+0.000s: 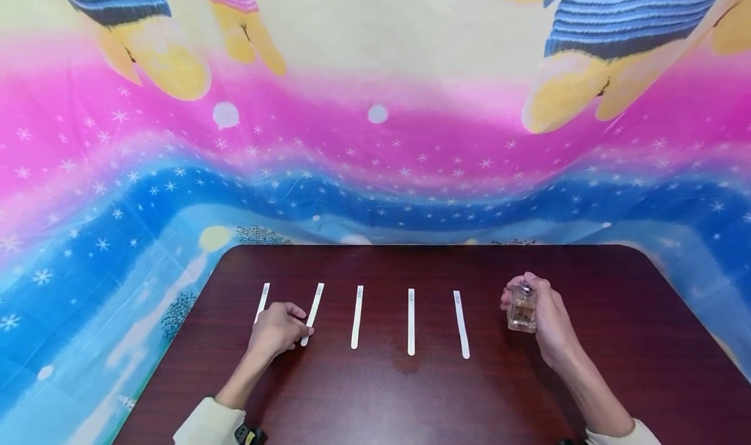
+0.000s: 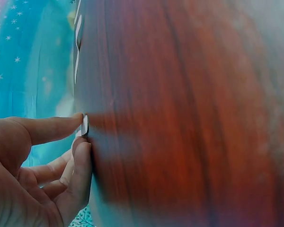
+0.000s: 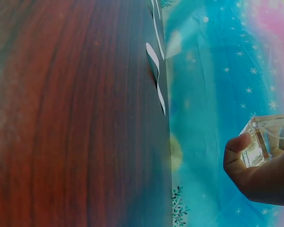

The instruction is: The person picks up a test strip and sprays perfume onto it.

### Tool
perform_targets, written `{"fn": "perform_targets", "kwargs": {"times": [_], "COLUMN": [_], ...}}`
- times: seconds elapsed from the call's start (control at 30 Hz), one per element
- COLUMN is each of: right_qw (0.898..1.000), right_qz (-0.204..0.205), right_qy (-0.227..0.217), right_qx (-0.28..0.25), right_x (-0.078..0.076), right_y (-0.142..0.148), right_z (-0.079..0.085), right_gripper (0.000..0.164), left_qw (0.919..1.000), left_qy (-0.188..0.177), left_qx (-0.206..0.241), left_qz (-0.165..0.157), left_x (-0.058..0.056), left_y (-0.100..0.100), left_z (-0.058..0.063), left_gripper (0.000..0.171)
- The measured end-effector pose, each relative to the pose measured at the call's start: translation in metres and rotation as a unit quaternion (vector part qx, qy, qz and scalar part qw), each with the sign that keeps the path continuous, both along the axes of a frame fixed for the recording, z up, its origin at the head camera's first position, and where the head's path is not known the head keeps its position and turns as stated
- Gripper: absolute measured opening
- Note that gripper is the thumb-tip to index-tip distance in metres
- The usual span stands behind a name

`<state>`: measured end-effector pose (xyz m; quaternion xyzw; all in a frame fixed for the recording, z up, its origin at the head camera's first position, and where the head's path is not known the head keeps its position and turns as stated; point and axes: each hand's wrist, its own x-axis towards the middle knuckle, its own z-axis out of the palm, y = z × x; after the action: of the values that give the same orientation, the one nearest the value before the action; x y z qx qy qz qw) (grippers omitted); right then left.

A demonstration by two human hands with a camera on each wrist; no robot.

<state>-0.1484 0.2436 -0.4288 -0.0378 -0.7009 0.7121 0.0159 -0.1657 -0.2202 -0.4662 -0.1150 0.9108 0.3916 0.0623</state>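
Note:
My left hand (image 1: 278,330) is low over the table, its thumb and a finger at the sides of a white paper test strip (image 1: 317,295) near its rounded end. In the left wrist view the strip's end (image 2: 84,126) shows between the thumb and fingertips, which pinch it. Beside that hand lies another white strip (image 1: 264,296), partly hidden behind the fingers. My right hand (image 1: 551,318) grips a clear glass perfume bottle (image 1: 521,309) with pale amber liquid, held upright above the table. Part of the bottle (image 3: 270,135) shows between the fingers in the right wrist view.
Three more white strips, a middle one (image 1: 356,318), one right of it (image 1: 411,321) and the rightmost (image 1: 461,324), lie in a spaced row on the dark red-brown table (image 1: 375,399). A patterned cloth (image 1: 375,152) hangs behind the far edge.

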Motion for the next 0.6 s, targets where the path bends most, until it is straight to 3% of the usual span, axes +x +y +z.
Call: {"fn": "perform_targets", "kwargs": {"times": [0.37,0.6], "right_qw": [1.000,1.000], "right_qz": [-0.002,0.000], "right_qy": [0.000,0.002], "right_qx": [0.003,0.000], "right_x": [0.0003,-0.0002], "right_y": [0.0003,-0.0007], "right_z": [0.0001,-0.0002], "right_gripper": [0.047,0.047], "left_qw": [0.9998,0.9994], "left_qy": [0.004,0.004], "left_qx": [-0.014,0.027], "left_qz": [-0.012,-0.020], "left_x": [0.0003,0.0023], "left_y": [0.0016,0.0035], "left_z": [-0.0012,-0.0002], "left_gripper": [0.024,0.019]}}
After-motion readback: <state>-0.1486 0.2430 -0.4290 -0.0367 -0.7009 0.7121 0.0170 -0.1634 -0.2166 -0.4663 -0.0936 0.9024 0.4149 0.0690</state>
